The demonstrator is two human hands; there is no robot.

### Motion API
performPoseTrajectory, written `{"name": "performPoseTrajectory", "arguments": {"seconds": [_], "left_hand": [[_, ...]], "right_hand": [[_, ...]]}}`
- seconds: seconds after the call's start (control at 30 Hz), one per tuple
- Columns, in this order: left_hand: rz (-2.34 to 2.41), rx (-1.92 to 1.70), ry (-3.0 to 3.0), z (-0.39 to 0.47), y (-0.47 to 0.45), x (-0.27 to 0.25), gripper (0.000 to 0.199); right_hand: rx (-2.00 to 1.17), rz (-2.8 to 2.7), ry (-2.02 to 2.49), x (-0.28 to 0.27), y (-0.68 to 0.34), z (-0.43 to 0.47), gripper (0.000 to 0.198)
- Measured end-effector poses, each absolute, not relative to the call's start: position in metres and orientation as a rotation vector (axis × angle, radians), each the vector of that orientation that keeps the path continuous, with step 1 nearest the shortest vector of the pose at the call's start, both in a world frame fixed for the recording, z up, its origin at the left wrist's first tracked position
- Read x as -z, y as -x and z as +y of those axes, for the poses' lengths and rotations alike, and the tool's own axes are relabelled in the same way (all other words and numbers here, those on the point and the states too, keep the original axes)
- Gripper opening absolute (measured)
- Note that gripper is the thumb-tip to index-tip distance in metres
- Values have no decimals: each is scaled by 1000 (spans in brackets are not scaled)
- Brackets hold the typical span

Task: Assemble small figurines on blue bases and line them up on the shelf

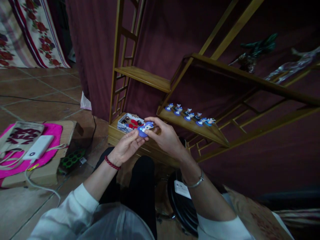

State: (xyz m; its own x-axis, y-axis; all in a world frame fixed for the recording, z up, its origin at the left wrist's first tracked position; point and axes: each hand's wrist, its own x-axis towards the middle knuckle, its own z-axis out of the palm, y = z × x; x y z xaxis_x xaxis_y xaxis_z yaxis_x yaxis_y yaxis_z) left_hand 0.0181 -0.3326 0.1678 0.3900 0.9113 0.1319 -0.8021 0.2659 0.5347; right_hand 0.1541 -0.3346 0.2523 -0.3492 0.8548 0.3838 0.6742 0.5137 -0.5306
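Note:
Between both hands is a small purple-and-white figurine on a round purple base. My left hand pinches the base from the left, thumb on top. From the right, my right hand grips the figurine's upper part between thumb and fingers. Just behind my left hand, an open cardboard box holds red and black pieces. Similar figurines stand in rows on a wooden shelf beyond my right hand.
A wooden display rack rises ahead, with dark green and clear ornaments on its upper shelf. At left, a white power bank with a cable lies on a pink cloth. A black round stool is at lower right.

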Motion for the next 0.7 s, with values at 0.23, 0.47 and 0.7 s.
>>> {"name": "performPoseTrajectory", "arguments": {"seconds": [0.23, 0.47, 0.7], "left_hand": [[207, -1171, -581, -334, -19, -167, 19], [225, -1165, -570, -335, -23, -161, 20], [295, -1223, -574, -334, -27, -159, 28]], "right_hand": [[-368, -2148, 1227, -249, -158, -334, 30], [-325, -2087, 1321, -238, -160, -330, 26], [-381, -2008, 1366, -226, -161, -330, 23]]}}
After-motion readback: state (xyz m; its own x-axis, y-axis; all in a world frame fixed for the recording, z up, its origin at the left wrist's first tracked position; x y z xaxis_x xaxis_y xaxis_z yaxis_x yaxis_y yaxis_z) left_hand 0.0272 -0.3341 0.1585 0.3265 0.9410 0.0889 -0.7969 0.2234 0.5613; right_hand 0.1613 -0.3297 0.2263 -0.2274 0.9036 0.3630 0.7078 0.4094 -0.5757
